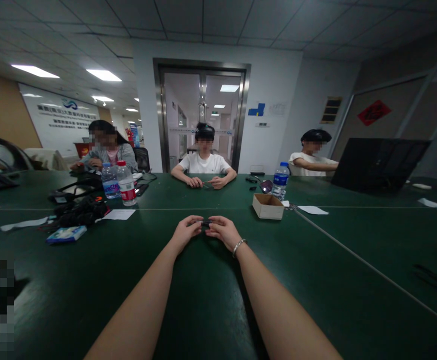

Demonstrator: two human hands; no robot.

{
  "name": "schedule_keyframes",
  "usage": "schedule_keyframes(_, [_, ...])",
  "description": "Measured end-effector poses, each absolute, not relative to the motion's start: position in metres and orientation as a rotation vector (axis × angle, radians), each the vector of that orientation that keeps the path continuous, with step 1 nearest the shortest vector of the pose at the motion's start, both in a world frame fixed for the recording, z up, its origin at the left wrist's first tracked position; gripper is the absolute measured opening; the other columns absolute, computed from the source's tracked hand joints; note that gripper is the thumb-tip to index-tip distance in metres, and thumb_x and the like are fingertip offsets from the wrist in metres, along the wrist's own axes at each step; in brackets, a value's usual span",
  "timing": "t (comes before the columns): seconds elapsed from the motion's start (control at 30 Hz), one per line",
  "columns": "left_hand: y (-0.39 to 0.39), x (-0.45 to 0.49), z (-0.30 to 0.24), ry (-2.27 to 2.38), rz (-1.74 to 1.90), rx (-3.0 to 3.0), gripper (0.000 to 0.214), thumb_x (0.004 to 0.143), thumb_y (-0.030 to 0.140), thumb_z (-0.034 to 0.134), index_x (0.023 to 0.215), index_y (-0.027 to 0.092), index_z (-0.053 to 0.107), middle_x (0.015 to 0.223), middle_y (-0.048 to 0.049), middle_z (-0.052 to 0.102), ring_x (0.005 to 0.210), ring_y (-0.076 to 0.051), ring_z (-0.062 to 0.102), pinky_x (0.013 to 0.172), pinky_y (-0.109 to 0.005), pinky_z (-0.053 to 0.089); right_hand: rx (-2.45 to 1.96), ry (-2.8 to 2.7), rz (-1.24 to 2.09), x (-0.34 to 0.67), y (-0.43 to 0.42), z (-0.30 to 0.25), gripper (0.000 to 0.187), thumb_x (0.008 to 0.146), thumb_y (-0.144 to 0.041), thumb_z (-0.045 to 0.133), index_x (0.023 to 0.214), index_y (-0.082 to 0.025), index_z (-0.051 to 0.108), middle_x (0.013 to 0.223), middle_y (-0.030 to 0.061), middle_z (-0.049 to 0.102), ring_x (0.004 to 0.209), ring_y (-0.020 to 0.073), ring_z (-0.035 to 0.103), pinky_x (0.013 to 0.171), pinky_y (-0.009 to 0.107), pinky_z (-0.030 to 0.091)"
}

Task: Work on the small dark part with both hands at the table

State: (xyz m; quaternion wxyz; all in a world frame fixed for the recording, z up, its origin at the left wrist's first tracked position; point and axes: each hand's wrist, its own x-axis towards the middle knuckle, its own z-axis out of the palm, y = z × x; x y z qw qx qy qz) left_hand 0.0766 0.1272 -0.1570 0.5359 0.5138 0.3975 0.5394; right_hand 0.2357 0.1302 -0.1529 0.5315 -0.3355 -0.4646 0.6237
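Observation:
Both my arms stretch out over the dark green table (203,300). My left hand (185,231) and my right hand (223,231) meet in the middle, fingers curled, pinching a small dark object (205,223) between them. What the object is I cannot make out. A silver bracelet (238,246) circles my right wrist. The hands rest on or just above the tabletop.
A small open cardboard box (268,206) stands to the right beyond my hands. Two water bottles (119,183) and black gear (79,210) lie at the left, another bottle (280,181) and a laptop (378,164) at the right. Three people sit across the table.

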Motion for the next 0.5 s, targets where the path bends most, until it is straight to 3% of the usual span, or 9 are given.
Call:
schedule_keyframes(0.27, [0.1316, 0.0775, -0.1613, 0.988, 1.336, 1.128, 0.028, 0.066, 0.027, 0.072, 0.086, 0.014, 0.058, 0.079, -0.0049, 0.058, 0.070, -0.012, 0.057, 0.063, -0.022, 0.050, -0.779, -1.088, 1.499, 0.2361, 0.1322, -0.1545, 0.020, 0.069, -0.007, 0.066, 0.087, -0.011, 0.058, 0.061, 0.0021, 0.060, 0.053, 0.0154, 0.063, 0.053, 0.024, 0.056])
schedule_keyframes(0.5, [0.1309, 0.0777, -0.1616, 1.039, 1.301, 1.219, 0.038, 0.060, 0.039, 0.074, 0.082, 0.011, 0.059, 0.070, -0.0039, 0.059, 0.063, -0.011, 0.056, 0.059, -0.022, 0.048, -0.785, -1.099, 1.481, 0.2367, 0.1345, -0.1562, 0.021, 0.069, -0.008, 0.066, 0.088, -0.011, 0.059, 0.064, 0.0019, 0.060, 0.052, 0.0136, 0.062, 0.050, 0.022, 0.054])
